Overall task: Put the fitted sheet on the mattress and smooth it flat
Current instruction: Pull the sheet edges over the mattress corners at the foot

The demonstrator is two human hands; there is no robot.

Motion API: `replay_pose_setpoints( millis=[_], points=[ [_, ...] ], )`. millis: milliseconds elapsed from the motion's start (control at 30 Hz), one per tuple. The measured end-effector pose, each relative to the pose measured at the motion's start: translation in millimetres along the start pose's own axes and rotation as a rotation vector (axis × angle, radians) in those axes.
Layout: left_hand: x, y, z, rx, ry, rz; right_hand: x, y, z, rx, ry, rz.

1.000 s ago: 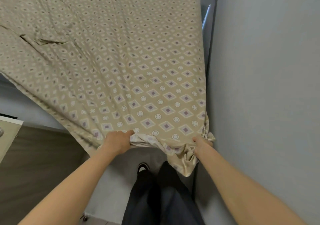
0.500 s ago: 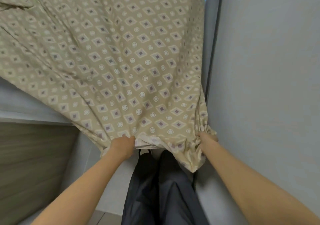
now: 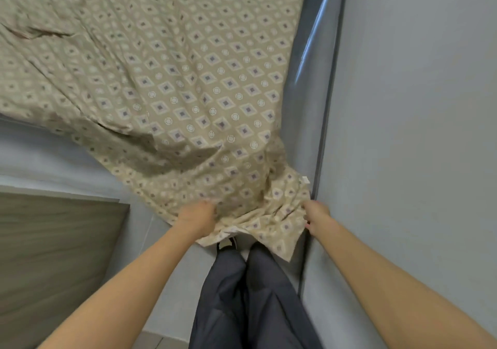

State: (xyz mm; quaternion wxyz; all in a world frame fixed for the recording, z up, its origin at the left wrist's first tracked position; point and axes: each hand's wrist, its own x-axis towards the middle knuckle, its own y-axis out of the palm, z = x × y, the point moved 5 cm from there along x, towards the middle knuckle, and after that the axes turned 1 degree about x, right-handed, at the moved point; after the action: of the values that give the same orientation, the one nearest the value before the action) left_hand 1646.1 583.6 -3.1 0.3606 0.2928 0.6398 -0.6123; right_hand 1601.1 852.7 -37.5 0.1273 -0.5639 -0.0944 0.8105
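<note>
Since the earlier frame, more of the grey mattress (image 3: 306,85) edge had come into view along the wall (image 3: 416,106), and the fitted sheet (image 3: 172,85) had slackened, with a deeper fold sagging near its lower left edge. Both hands remained at the sheet's near corner. The left hand (image 3: 197,219) was clenched on a bunch of the beige, diamond-patterned fabric, knuckles up, with the hem trailing down beside it. The right hand (image 3: 317,214) gripped the gathered corner just beside the wall, fingers curled into the cloth, though how much fabric it held could not be told. Between the two hands the corner hung loose and crumpled, a flap drooping over the person's dark trousers (image 3: 250,300). The rest of the sheet lay spread across the mattress top, wrinkled toward the upper left. Part of the mattress's near side stayed bare at the left, above a wood-grain panel (image 3: 53,254). A shoe tip (image 3: 227,242) showed just below the hanging hem.
</note>
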Motion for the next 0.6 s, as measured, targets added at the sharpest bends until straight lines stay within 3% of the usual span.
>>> replay_pose_setpoints(
  millis=[367, 600],
  points=[
    [-95, -162, 43, -0.409, -0.027, -0.387, -133, 36, 126, -0.291, -0.417, 0.194],
    [-157, -228, 104, -0.567, -0.02, -0.562, -221, 74, 181, -0.32, -0.54, 0.272]
  ],
)
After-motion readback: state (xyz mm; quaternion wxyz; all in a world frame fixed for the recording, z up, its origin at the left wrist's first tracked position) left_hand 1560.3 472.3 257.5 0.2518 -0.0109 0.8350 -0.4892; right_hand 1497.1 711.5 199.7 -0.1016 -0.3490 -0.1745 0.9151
